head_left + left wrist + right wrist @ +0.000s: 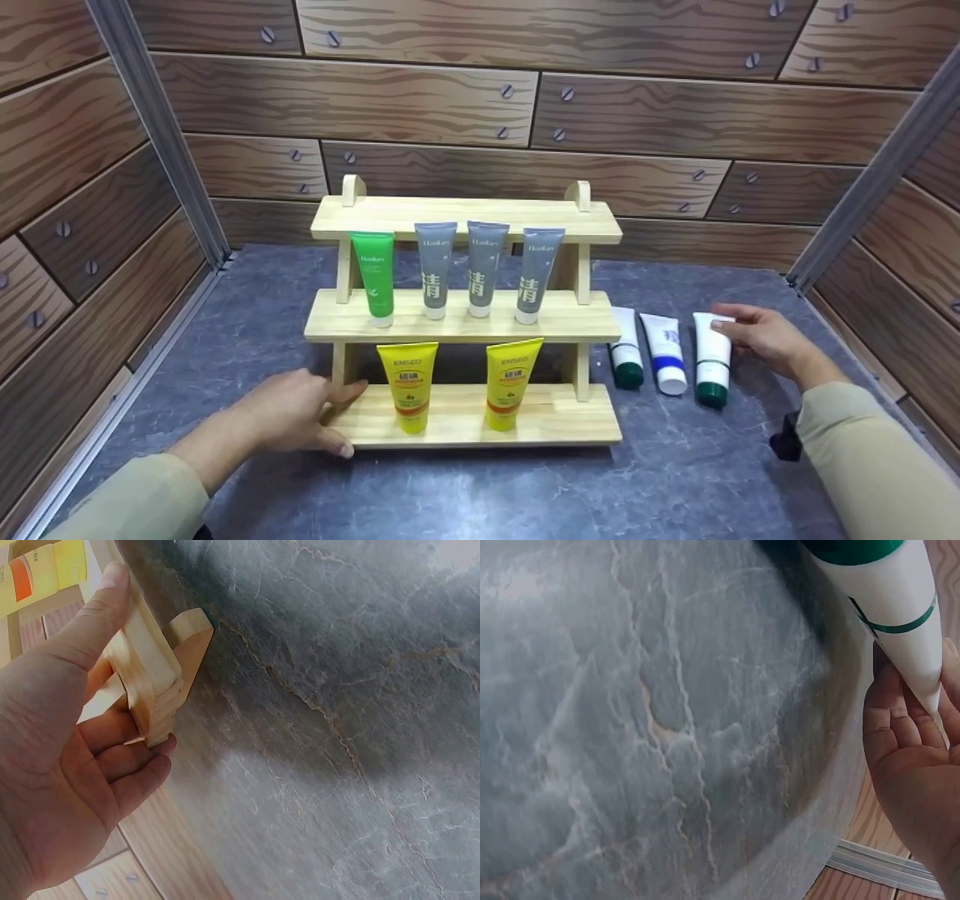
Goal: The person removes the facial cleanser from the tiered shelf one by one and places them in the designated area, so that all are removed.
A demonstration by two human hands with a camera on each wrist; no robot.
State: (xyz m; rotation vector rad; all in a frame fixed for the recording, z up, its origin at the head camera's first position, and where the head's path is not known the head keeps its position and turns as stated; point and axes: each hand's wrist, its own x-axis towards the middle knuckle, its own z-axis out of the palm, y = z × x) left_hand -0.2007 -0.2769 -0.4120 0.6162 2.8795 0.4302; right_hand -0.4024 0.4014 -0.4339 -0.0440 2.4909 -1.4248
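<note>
A three-tier wooden display rack [465, 330] stands on the grey marbled table. My left hand [289, 412] grips the left end of its lowest shelf, thumb along the front edge and fingers curled underneath in the left wrist view. To the right of the rack, my right hand [769, 343] pinches the flat end of a white tube with a green cap [712, 352]; in the right wrist view the fingers [907, 727] lie around that end. Beside it lie a white tube with a blue band [663, 349] and another green-capped white tube [626, 352], partly behind the rack.
On the middle shelf stand a green tube [375, 274] and three grey tubes [434, 262]. Two yellow tubes [409, 386] stand on the lowest shelf. Wood-patterned walls [450, 97] with metal corner posts [161, 127] enclose the table [525, 495] at the back and sides.
</note>
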